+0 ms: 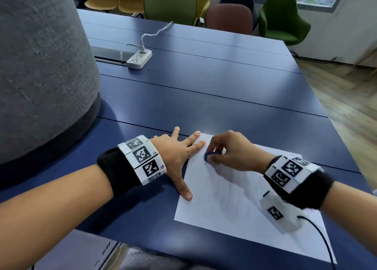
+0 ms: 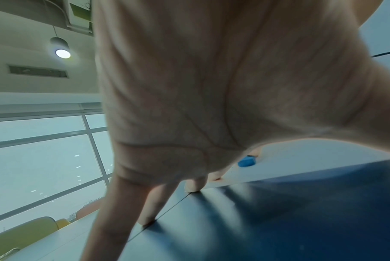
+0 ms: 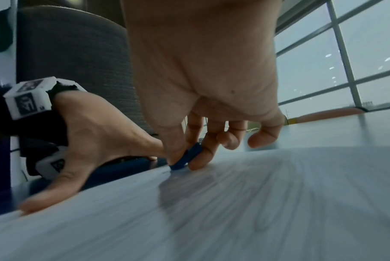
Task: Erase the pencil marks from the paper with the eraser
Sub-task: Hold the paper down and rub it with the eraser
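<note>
A white sheet of paper [image 1: 234, 198] lies on the dark blue table [image 1: 204, 90], with faint grey pencil smudges [image 1: 222, 180] across its middle. My right hand [image 1: 226, 150] pinches a small blue eraser [image 1: 209, 156] between thumb and fingers and holds it down on the paper near the far left corner. The same eraser [image 3: 185, 158] touches the sheet [image 3: 234, 203] in the right wrist view, and the eraser [image 2: 246, 161] shows blue in the left wrist view. My left hand [image 1: 179, 153] lies flat with spread fingers, pressing the paper's left edge and the table.
A grey fabric-covered column [image 1: 40, 65] rises at the left. A white power strip [image 1: 139, 59] with a cable lies further back on the table. Green, yellow and brown chairs [image 1: 171, 2] stand behind the far edge. A black cable [image 1: 320, 235] trails from my right wrist over the paper.
</note>
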{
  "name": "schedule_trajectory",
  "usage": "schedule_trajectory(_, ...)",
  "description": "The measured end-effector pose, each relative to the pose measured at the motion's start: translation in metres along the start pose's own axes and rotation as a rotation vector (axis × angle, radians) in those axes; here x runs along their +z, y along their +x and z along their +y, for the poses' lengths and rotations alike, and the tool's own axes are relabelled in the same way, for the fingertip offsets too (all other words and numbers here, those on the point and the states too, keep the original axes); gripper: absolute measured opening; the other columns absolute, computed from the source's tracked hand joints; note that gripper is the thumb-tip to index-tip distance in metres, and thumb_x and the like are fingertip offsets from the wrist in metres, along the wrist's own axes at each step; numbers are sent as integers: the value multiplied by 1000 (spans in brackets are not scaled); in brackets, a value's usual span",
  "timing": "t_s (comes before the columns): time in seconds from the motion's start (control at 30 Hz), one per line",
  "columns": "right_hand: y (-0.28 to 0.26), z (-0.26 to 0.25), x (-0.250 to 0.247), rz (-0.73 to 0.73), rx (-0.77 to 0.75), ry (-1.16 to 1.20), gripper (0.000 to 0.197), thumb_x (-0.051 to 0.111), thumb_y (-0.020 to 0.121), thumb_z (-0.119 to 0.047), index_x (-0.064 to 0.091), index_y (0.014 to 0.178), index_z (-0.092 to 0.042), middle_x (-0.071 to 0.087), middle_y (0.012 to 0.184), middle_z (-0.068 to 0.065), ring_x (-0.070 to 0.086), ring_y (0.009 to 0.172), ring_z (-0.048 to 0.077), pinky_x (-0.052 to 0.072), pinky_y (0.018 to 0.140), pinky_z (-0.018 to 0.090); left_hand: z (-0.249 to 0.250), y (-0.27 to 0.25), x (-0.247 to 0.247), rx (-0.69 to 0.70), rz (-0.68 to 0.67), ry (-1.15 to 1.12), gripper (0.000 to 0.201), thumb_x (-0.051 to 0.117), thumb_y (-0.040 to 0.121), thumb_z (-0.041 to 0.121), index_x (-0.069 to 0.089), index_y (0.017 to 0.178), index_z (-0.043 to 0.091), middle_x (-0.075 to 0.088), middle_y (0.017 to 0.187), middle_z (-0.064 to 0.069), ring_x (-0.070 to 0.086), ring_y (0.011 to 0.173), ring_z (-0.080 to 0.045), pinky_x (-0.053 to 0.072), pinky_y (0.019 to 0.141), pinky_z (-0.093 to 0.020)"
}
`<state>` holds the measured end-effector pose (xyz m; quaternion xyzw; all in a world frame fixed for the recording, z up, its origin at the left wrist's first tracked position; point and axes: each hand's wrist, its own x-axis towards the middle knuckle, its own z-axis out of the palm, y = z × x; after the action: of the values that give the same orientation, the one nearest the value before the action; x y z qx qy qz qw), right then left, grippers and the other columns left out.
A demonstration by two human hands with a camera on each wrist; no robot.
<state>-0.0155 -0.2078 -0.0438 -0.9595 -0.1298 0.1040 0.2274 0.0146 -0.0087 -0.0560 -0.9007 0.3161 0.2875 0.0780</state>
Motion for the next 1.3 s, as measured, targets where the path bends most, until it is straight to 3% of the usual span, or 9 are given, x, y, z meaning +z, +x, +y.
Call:
schedule_trajectory(0.17, -20, -5, 7, -156, -71, 38, 7, 72, 75, -35, 67, 79, -31, 67, 77, -10, 61, 75, 9, 52, 74, 36, 0, 1, 0, -1, 2, 2, 150, 68, 37, 90, -25, 146, 45, -34, 152, 24, -19, 146, -40, 27, 108, -67)
schedule_trajectory(0.3, 10, 9, -5, -31, -5, -10, 8, 70, 75, -37, 69, 82, -33, 66, 74, -13, 56, 70, 4, 50, 80, 38, -2, 1, 1, 19, 6, -24, 150, 67, 35, 92, -26, 144, 47, -32, 152, 26, -19, 146, -40, 27, 108, -67)
schedule_trajectory(0.5, 0, 8, 1, -101, -40, 54, 7, 72, 75, -31, 71, 82, -30, 69, 75, -7, 56, 65, 5, 40, 63, 21, -1, 0, 1, 14, 21, -22, 153, 68, 37, 90, -23, 148, 40, -31, 154, 24, -19, 146, -39, 28, 109, -65)
schedule_trajectory(0.67, 28, 14, -11, 8, 43, 24, 12, 73, 74, -36, 69, 84, -30, 65, 69, -14, 58, 72, 8, 51, 80, 35, -3, 0, 2, 17, 42, -35, 157, 66, 32, 92, -23, 149, 37, -28, 154, 26, -17, 147, -39, 29, 108, -64)
schedule_trajectory(0.83, 9, 6, -1, -91, -24, 130, 7, 74, 76, -26, 71, 81, -24, 68, 69, -5, 51, 54, 3, 39, 57, 15, -2, -1, 1, 17, 41, -40, 157, 69, 35, 89, -24, 149, 35, -28, 155, 25, -19, 146, -38, 28, 110, -64)
schedule_trajectory(0.9, 10, 4, -1, -115, -29, 93, 8, 73, 76, -29, 70, 82, -27, 68, 71, -6, 53, 58, 4, 41, 61, 19, -2, -1, 1, 17, 39, -42, 156, 70, 36, 89, -24, 149, 35, -29, 154, 25, -19, 146, -39, 28, 110, -64)
schedule_trajectory(1.03, 30, 14, -10, 56, 58, 33, 12, 73, 77, -35, 64, 83, -28, 62, 70, -12, 56, 71, 9, 51, 79, 36, -4, 0, 2, 23, 36, -42, 158, 65, 31, 93, -26, 147, 38, -30, 153, 27, -18, 146, -39, 29, 109, -64)
schedule_trajectory(1.23, -7, 1, 3, -156, -44, 61, 10, 73, 78, -26, 64, 82, -26, 66, 70, -7, 53, 57, 1, 38, 56, 13, -2, 1, 1, 16, 24, -28, 153, 68, 35, 90, -23, 147, 42, -32, 153, 24, -18, 146, -42, 29, 107, -66)
schedule_trajectory(1.3, -1, 6, -1, -108, -28, 28, 9, 72, 78, -29, 65, 84, -28, 65, 70, -10, 54, 60, 0, 41, 61, 14, -2, 2, 1, 15, 15, -26, 151, 68, 33, 91, -24, 144, 48, -33, 153, 25, -18, 146, -42, 29, 106, -67)
